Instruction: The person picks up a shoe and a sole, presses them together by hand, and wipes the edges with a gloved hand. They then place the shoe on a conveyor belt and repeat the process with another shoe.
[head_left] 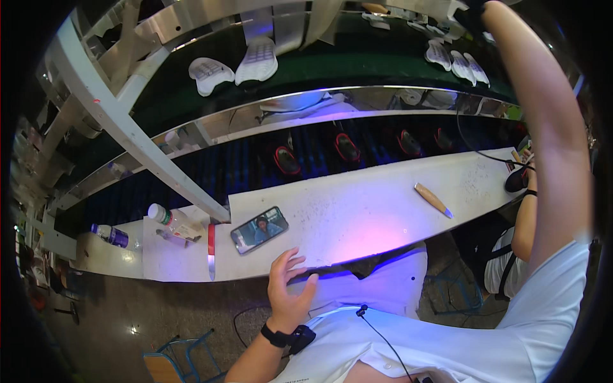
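Note:
My left hand [288,285] hovers at the near edge of the white workbench [357,217], fingers spread, holding nothing; a dark watch sits on its wrist. Just beyond it lies a phone [259,229] with a lit screen. My right arm reaches up and away toward the top right, above white shoe soles [457,64] on the green conveyor belt [345,60]; the hand itself is out of sight at the frame's upper edge. A wooden-handled knife [433,200] lies on the bench to the right.
A red-handled knife [211,250] lies left of the phone. Two plastic bottles [171,220] [110,235] rest at the bench's left end. More white soles [233,67] ride the upper belt; dark red-rimmed shoes [287,159] sit on the lower belt. Another person [520,223] sits at right. A white beam [134,137] crosses diagonally.

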Demonstrator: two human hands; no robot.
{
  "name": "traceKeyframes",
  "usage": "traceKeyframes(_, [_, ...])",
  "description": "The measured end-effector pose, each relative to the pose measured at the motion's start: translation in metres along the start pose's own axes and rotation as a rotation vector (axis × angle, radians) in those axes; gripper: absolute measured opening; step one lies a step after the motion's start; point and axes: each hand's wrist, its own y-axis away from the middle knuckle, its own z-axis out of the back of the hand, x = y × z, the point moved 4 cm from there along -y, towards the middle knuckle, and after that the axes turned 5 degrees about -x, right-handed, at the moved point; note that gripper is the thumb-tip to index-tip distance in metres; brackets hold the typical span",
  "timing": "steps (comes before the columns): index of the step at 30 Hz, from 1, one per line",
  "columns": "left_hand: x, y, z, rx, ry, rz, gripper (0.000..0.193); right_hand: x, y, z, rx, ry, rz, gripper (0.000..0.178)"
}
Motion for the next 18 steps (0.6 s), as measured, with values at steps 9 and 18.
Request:
traceKeyframes(9, [0.017, 0.035, 0.054, -0.195, -0.035, 0.191, 0.052, 0.346, 0.003, -0.039, -0.192, -0.791, 0.159, 0.031])
traceKeyframes(18, [-0.002, -0.011, 0.074, -0.394, -0.004, 0.136, 0.045, 0.311, 0.038, -0.08, 0.374, -0.712, -0.032, 0.053])
